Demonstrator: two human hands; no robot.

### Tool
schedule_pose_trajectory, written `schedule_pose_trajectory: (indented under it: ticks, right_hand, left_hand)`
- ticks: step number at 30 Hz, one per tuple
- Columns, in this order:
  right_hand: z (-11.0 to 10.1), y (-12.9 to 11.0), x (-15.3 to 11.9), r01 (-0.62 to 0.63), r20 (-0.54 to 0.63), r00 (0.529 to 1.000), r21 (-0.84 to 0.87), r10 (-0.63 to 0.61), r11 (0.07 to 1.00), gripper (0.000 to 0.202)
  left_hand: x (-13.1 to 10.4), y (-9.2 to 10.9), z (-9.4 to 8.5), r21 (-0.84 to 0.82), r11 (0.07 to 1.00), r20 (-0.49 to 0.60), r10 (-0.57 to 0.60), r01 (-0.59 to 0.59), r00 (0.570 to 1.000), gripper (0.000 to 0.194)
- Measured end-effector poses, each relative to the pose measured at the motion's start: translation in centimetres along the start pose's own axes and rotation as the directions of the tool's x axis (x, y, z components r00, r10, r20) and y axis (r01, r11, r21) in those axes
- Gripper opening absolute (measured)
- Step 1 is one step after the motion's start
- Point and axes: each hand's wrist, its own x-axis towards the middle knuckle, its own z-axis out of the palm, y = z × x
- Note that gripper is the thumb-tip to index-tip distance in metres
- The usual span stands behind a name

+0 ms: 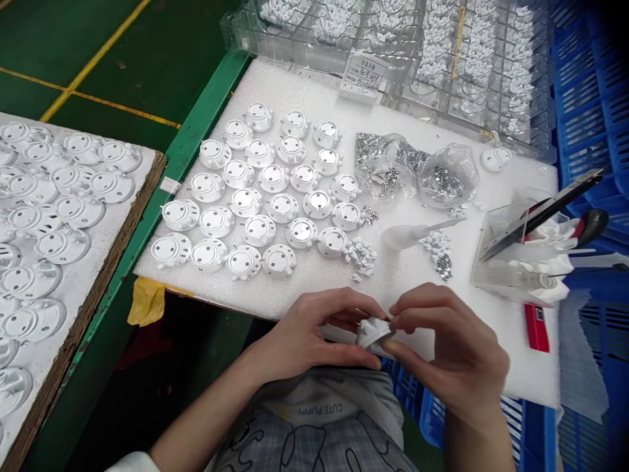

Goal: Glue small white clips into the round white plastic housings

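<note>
Between both hands, just over the near edge of the foam-topped table, is a round white plastic part (373, 332), tilted on its side. My left hand (328, 328) grips it from the left, thumb below and fingers behind. My right hand (445, 341) pinches its right side with thumb and fingertips; whether a smaller piece sits in that pinch I cannot make out. Ahead of the hands lie a pile of small white pieces (360, 257) and another small white pile (435, 241) beside tiny metal bits (443, 267). Several round white parts (259, 229) stand in rows to the left.
Clear bags (448, 180) hold small metal pieces. A white squeeze bottle (405, 236) lies near them. An acrylic box (511, 255) holds tools at right, near a red box (536, 328). Clear trays (393, 39) line the back; blue crates (590, 98) stand right. Another board (142, 177) lies left.
</note>
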Motion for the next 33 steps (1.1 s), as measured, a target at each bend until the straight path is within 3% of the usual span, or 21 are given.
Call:
schedule_pose_trajectory:
  ticks: [2,5,7,9,11,13,16,19,21,24,26,29,33]
  right_hand:
    - [-0.6,0.6,0.8,-0.067,-0.112,0.991,-0.007,0.066,0.998,0.012]
    - [-0.9,1.7,2.7,-0.242,-0.344,0.927,-0.244,0.150,0.939,0.023]
    - [-0.8,2.3,3.9,-0.288,-0.328,0.932,-0.417,0.153,0.862,0.030]
    - [-0.5,2.6,4.5,-0.285,-0.273,0.946,-0.448,0.174,0.848,0.026]
    - [-0.5,2.5,4.5,-0.309,-0.278,0.933,-0.288,0.229,0.906,0.019]
    - [-0.8,2.2,3.9,-0.312,-0.318,0.900,0.010,0.299,0.950,0.023]
    - [-1.8,1.7,3.0,-0.276,-0.320,0.858,0.374,0.403,0.885,0.029]
    - [-3.0,1.3,3.0,-0.276,-0.295,0.846,0.468,0.443,0.840,0.039]
    - [-3.4,1.2,3.7,-0.274,-0.309,0.833,0.491,0.460,0.827,0.045]
    - [-2.7,0.7,5.1,-0.287,-0.368,0.775,0.518,0.513,0.805,0.055]
    - [-1.6,0.4,5.8,-0.239,-0.452,0.757,0.481,0.472,0.844,0.061]
    - [-0.4,0.1,6.0,-0.092,-0.528,0.805,0.339,0.271,0.936,0.057]
    - [-0.2,0.1,4.9,-0.051,-0.428,0.897,0.145,0.109,0.988,0.050]
  left_hand:
    - [0.0,0.0,0.1,-0.025,1.000,-0.005,0.001,-0.001,1.000,0.035]
    - [0.0,0.0,0.1,-0.050,0.999,-0.018,0.013,-0.014,1.000,0.035]
    - [-0.1,-0.1,0.3,-0.076,0.997,-0.041,0.020,-0.023,0.999,0.035]
    - [-0.2,-0.2,0.8,-0.174,0.985,-0.072,0.007,-0.019,0.997,0.036]
    - [-0.3,-0.4,1.6,-0.362,0.932,-0.095,-0.057,0.019,0.994,0.041]
    - [-0.5,-0.4,2.5,-0.585,0.807,-0.074,-0.148,0.077,0.986,0.047]
    - [-0.8,-0.3,3.9,-0.811,0.568,0.000,-0.240,0.140,0.971,0.045]
    - [-0.8,-0.3,4.7,-0.892,0.433,0.003,-0.289,0.133,0.957,0.039]
    - [-0.6,-0.4,4.9,-0.911,0.396,-0.021,-0.320,0.114,0.947,0.039]
    - [-0.4,-0.2,5.1,-0.919,0.384,-0.059,-0.368,0.093,0.928,0.043]
    - [-0.3,0.0,5.2,-0.916,0.391,-0.082,-0.401,0.090,0.912,0.047]
    - [-0.3,0.5,5.3,-0.915,0.394,-0.102,-0.430,0.085,0.897,0.049]
    - [-0.4,0.6,5.4,-0.920,0.386,-0.114,-0.437,0.072,0.892,0.051]
